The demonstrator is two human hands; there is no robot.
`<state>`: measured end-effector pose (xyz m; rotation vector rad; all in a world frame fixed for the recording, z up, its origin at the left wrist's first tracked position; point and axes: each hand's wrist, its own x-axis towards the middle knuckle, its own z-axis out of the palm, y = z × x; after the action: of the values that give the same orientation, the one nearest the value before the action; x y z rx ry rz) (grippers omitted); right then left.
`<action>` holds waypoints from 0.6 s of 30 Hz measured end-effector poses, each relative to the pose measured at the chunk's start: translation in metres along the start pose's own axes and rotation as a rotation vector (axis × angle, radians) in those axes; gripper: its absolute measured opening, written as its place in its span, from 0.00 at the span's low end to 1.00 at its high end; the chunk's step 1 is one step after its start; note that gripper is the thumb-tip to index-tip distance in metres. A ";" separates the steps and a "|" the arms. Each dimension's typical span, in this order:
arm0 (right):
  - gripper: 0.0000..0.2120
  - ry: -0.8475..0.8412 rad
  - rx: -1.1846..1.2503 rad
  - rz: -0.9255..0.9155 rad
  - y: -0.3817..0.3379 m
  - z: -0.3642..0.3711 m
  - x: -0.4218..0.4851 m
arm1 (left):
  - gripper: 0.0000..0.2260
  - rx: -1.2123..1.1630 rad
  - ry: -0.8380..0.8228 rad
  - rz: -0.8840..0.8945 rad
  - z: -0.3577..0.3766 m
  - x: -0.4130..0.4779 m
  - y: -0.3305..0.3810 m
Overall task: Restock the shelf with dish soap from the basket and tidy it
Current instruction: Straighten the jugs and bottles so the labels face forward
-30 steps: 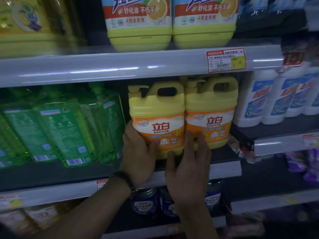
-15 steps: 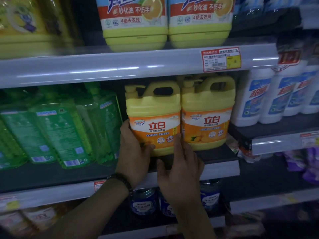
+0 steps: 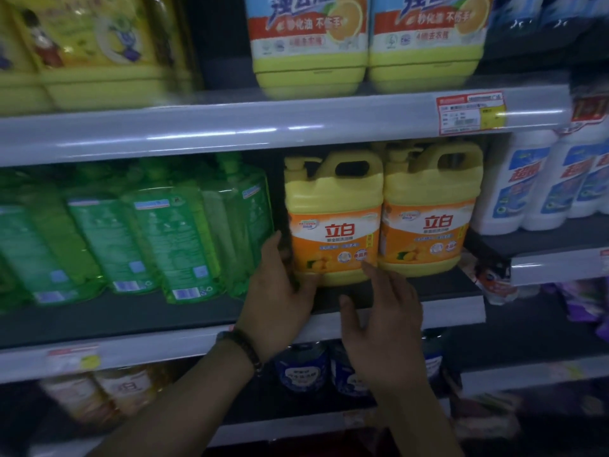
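Two yellow dish soap jugs with orange labels stand side by side on the middle shelf point(image 3: 412, 293). My left hand point(image 3: 280, 291) holds the left jug point(image 3: 333, 222) at its lower left corner, fingers along its side and thumb at the base front. My right hand point(image 3: 379, 318) hovers with straight fingers in front of that jug's lower right corner, fingertips almost at the label. The right jug point(image 3: 431, 212) stands untouched, pressed against the left one. The basket is out of view.
Green soap bottles point(image 3: 158, 232) fill the shelf left of the jugs. White bottles point(image 3: 543, 183) stand to the right on a stepped shelf. Large yellow jugs point(image 3: 309, 44) sit on the shelf above, dark blue pouches point(image 3: 303, 367) below.
The left jug has slid back level with the right jug. My right hand has come off the jugs' fronts and drawn back slightly; my left hand stays at the jug's side.
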<state>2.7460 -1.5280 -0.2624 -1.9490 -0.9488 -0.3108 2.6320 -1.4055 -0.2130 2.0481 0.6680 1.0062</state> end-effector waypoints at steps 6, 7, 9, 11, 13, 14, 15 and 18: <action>0.27 -0.188 -0.072 -0.036 -0.053 0.001 -0.037 | 0.18 0.236 -0.078 0.056 -0.086 -0.045 -0.028; 0.28 -0.225 -0.101 -0.078 -0.065 0.005 -0.042 | 0.18 0.279 -0.100 0.053 -0.103 -0.051 -0.033; 0.31 -0.310 -0.137 -0.138 -0.093 0.015 -0.049 | 0.17 0.302 -0.147 0.036 -0.139 -0.064 -0.041; 0.31 -0.403 -0.178 -0.212 -0.124 0.025 -0.052 | 0.17 0.366 -0.174 0.031 -0.173 -0.075 -0.046; 0.31 -0.517 -0.230 -0.281 -0.156 0.034 -0.055 | 0.14 0.451 -0.183 0.035 -0.208 -0.085 -0.053; 0.31 -0.563 -0.259 -0.318 -0.171 0.039 -0.057 | 0.12 0.484 -0.188 0.017 -0.225 -0.089 -0.056; 0.32 -0.604 -0.290 -0.356 -0.186 0.046 -0.059 | 0.11 0.501 -0.187 -0.008 -0.242 -0.093 -0.061; 0.33 -0.721 -0.298 -0.421 -0.226 0.070 -0.065 | 0.11 0.503 -0.147 -0.099 -0.293 -0.104 -0.081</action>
<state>2.5279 -1.4388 -0.1949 -2.1557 -1.8804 0.0380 2.3236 -1.3171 -0.2017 2.4590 1.0101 0.6654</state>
